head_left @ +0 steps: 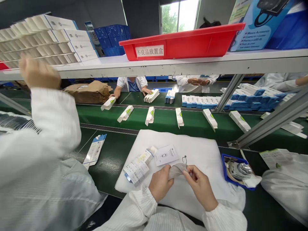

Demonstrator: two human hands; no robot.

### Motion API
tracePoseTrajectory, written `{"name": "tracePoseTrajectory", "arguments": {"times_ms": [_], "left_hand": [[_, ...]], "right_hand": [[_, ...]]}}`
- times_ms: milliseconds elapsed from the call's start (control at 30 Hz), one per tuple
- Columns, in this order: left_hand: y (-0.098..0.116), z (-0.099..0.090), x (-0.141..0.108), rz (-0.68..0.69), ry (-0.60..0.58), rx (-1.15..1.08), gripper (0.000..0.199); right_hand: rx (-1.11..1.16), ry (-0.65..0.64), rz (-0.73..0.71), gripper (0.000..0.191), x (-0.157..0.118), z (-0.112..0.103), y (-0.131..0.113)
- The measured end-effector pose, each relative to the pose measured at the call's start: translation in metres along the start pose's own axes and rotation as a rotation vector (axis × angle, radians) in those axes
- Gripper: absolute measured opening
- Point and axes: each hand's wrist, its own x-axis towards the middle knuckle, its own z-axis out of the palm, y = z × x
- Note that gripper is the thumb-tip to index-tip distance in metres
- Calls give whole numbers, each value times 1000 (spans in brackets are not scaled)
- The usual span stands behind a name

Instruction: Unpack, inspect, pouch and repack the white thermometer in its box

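Head view | left hand (160, 183) and right hand (199, 187): both closed, fingers pinching a soft grey fabric piece (176, 170) | location: held over the near edge of the white padded cushion (204, 154) | on cushion: glossy white printed carton (138, 168), matte white leaflet (166, 155), thin dark wire loop (184, 159) | right of cushion: blue plastic tray (235, 158) holding metal parts

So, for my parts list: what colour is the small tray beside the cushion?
The small tray is blue, best seen in the head view.
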Motion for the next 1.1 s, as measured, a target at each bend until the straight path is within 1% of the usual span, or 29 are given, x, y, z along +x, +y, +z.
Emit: {"name": "tracePoseTrajectory", "arguments": {"times_ms": [67,133,167,267,333,400,500,567,633,667,700,767,833,900,1000,1100], "left_hand": [[-2,-3,-6,-25,17,-43,31],[-5,-6,-12,-33,18,-95,36],[-7,-8,-16,-14,8,-125,36],[-11,-13,-26,110,-30,-185,33],[-13,-14,-31,148,-49,-168,34],[-13,-15,-35,128,-66,-126,37],[-10,-15,-38,123,-86,-113,43],[-7,-15,-38,134,-71,-86,45],[-4,-15,-39,142,-40,8,45],[-2,-15,-38,154,-28,63,45],[-1,-14,-38,174,-20,111,46],[-2,-13,-37,231,-14,164,49],[-6,-11,-36,254,-18,169,49],[-15,-10,-35,228,-15,138,42],[-37,-7,-32,192,10,87,33],[-56,-5,-26,150,28,151,34]], "right_hand": [[-19,-80,30,32,-2,-5,0],[35,-125,95,37,-6,-10,7],[87,-142,148,42,-8,-12,12],[264,-227,297,55,-14,-13,33],[359,-315,332,59,-17,-10,45],[413,-384,332,60,-18,-7,52],[426,-421,317,58,-17,-6,51],[441,-468,315,57,-16,-6,41],[480,-514,340,55,-17,-5,26],[511,-510,358,52,-17,-4,18],[554,-480,384,48,-18,-3,11],[675,-380,445,40,-20,-1,1],[803,-283,516,36,-20,0,-2],[898,-195,586,35,-19,-5,2],[992,-45,663,33,-12,-19,10],[1006,68,679,31,-1,-37,14]]}}
